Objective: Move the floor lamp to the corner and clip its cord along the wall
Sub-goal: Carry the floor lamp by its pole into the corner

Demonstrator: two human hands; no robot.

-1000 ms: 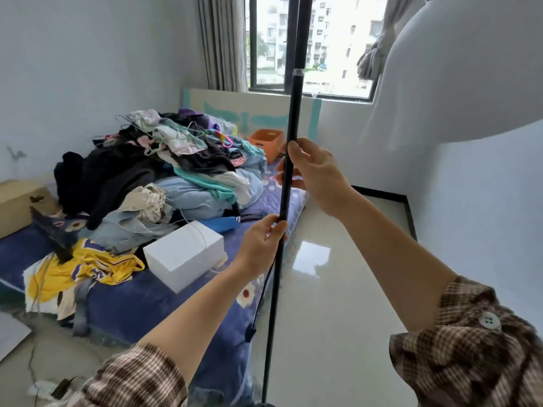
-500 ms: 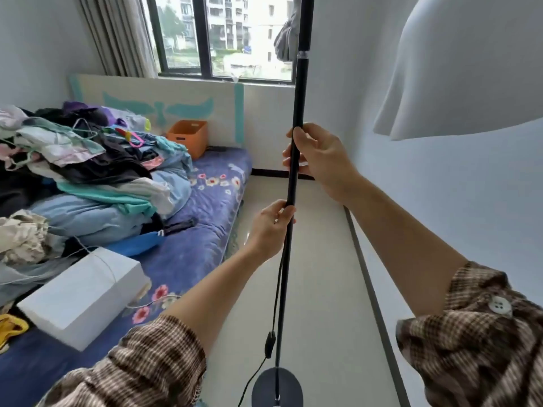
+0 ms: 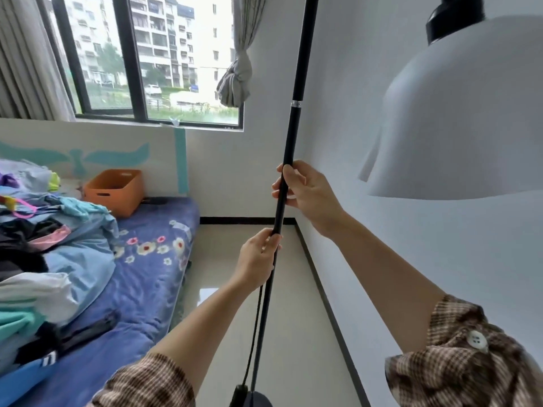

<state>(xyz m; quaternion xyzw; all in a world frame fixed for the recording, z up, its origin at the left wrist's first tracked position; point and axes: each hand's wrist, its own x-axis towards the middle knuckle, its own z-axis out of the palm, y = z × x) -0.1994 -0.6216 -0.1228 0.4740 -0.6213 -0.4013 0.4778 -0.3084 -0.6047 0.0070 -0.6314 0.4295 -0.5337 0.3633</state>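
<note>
The floor lamp has a thin black pole (image 3: 296, 98) running upright through the middle of the view and a white shade (image 3: 458, 121) hanging at the upper right. My right hand (image 3: 305, 192) grips the pole at mid-height. My left hand (image 3: 257, 257) grips it just below. A black cord (image 3: 254, 333) hangs beside the pole down to an inline switch (image 3: 239, 393). The round black base (image 3: 258, 399) shows at the bottom edge. The room corner (image 3: 291, 220) lies ahead, beyond the pole.
A blue floral mattress (image 3: 147, 274) piled with clothes (image 3: 44, 245) fills the left, with an orange bin (image 3: 114, 190) at its far end. A strip of glossy floor (image 3: 244, 289) runs between mattress and right wall (image 3: 382, 259). Window and knotted curtain (image 3: 235, 77) stand behind.
The view has swung right and moved forward toward the corner with the lamp. Both hands keep their grip on the pole. The white box has left the view.
</note>
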